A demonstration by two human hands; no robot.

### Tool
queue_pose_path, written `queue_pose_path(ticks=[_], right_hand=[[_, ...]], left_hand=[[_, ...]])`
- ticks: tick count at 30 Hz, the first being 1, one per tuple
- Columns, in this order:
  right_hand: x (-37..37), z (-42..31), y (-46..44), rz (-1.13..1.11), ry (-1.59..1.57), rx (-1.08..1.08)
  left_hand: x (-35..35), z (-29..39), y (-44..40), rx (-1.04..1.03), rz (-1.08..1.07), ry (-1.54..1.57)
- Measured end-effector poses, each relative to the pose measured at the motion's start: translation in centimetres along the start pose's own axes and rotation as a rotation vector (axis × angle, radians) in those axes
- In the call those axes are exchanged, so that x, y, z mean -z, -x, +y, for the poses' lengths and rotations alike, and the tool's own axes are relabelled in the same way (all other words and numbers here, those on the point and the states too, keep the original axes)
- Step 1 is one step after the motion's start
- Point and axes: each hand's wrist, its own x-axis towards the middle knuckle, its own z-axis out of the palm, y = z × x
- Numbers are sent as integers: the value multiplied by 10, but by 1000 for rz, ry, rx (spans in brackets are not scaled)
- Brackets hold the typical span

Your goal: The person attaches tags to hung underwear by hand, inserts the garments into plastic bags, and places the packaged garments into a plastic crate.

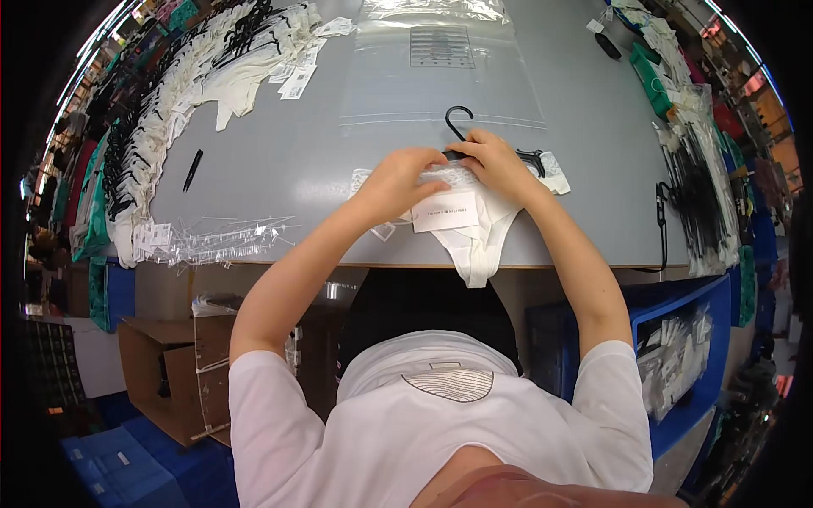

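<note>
White lace-trimmed panties lie near the table's front edge, their lower end hanging over it. A black hanger is at their waistband, its hook pointing away from me. My left hand is curled at the left of the waistband, with fingers and thumb on the lace; it covers the hanger's left end. My right hand is closed at the hanger's middle, below the hook, with the black clip showing to its right. A white printed tag lies over the front of the panties.
A clear plastic bag lies flat beyond the hanger. Many white garments on black hangers line the left side. A black pen and clear plastic tag fasteners lie on the left. A blue crate stands at the right.
</note>
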Motion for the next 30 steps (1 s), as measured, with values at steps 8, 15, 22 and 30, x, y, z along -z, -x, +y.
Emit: queue_pose_path(ticks=[8,15,22,30], right_hand=[[19,3,21,-36,70,-21],[-17,-25,-23,-27,170,247],[-29,-4,-76,-35,117,463],[-20,73,-152,-74,260,-190]], left_hand=[[9,-85,-82,-449,264,-746],[33,-68,-137,-63,173,-637],[68,-97,-142,-473,544,-603],[42,-115,-67,-60,557,-918]])
